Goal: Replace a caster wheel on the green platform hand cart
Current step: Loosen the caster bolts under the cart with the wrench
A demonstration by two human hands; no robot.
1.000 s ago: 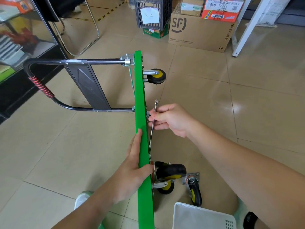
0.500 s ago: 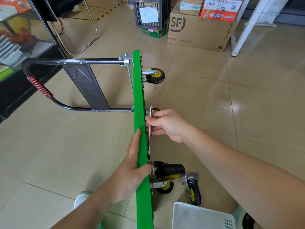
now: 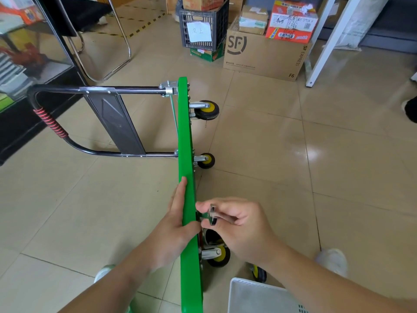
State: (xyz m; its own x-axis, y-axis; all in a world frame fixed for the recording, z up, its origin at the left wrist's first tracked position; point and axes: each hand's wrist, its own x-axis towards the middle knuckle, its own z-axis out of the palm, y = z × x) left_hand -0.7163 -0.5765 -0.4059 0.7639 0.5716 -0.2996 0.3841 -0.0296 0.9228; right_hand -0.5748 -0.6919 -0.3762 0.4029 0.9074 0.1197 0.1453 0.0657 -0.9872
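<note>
The green platform cart [image 3: 185, 136] lies on its side on the floor, with its black handle [image 3: 52, 125] out to the left. My left hand [image 3: 176, 224] grips the platform's upper edge, fingers flat on the left face and thumb hooked over it. My right hand [image 3: 239, 224] holds a metal wrench [image 3: 212, 214] against the platform's underside, just above the near caster [image 3: 217, 254]. Two more yellow-hubbed casters, one at the far end [image 3: 206, 109] and one lower [image 3: 206, 160], stay mounted. A loose caster [image 3: 259, 273] lies on the tiles by my right forearm.
A white plastic basket [image 3: 259, 297] stands at the bottom right. Cardboard boxes [image 3: 264, 53] and a black crate [image 3: 203, 23] sit at the back, beside a white table leg [image 3: 327, 41]. A chair frame [image 3: 106, 53] and a glass cabinet [image 3: 27, 53] are on the left. Someone's shoe [image 3: 409, 109] shows at the right edge.
My right hand has slid the wrench along the platform's underside toward me, from the far lower caster to just above the near caster. My left hand kept its grip.
</note>
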